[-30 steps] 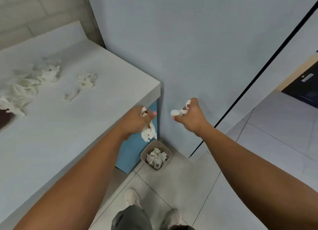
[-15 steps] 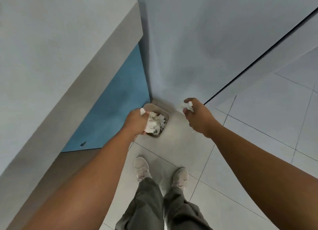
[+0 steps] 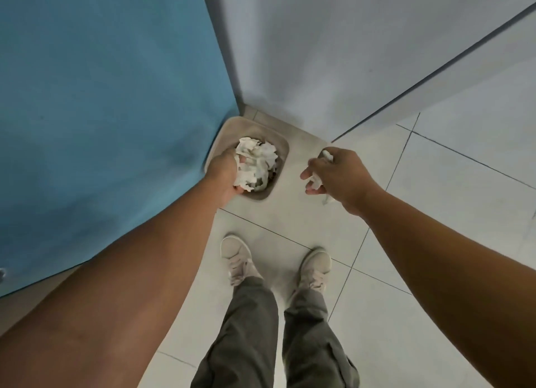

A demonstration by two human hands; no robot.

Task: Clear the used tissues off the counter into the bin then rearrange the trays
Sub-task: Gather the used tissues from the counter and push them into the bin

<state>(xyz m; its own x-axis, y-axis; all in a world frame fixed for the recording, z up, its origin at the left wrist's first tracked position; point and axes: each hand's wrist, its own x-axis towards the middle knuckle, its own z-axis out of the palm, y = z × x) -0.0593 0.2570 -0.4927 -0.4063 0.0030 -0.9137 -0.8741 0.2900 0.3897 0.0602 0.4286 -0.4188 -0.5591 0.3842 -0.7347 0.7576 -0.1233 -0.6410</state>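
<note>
Left hand point(image 3: 223, 171): fingers curled round tissue wad point(image 3: 255, 163) at bin point(image 3: 282, 148) mouth; release low.
Right hand point(image 3: 338, 174): pinches tissue scrap point(image 3: 317, 180) beside bin, over floor tile point(image 3: 304, 222); move it above the rim before you let go.

My left hand point(image 3: 223, 170), at the bin point(image 3: 255, 126), and my right hand point(image 3: 339, 176), just right of the bin, are both bare. My left forearm point(image 3: 145, 271) and right forearm point(image 3: 435, 257) are uncovered all the way to the frame's edge.

Below the bin, nearer me, are my left shoe point(image 3: 235, 254) and right shoe point(image 3: 316, 264). They are pale, off-white lace-up sneakers with rounded toes, and the laces match the uppers. My trousers point(image 3: 246, 329) are grey-olive, loose and creased, and their hems fold over the tops of the shoes. The leg farther from the bin bulges on its outer side, low down. Pocket or fold, I can't tell.
</note>
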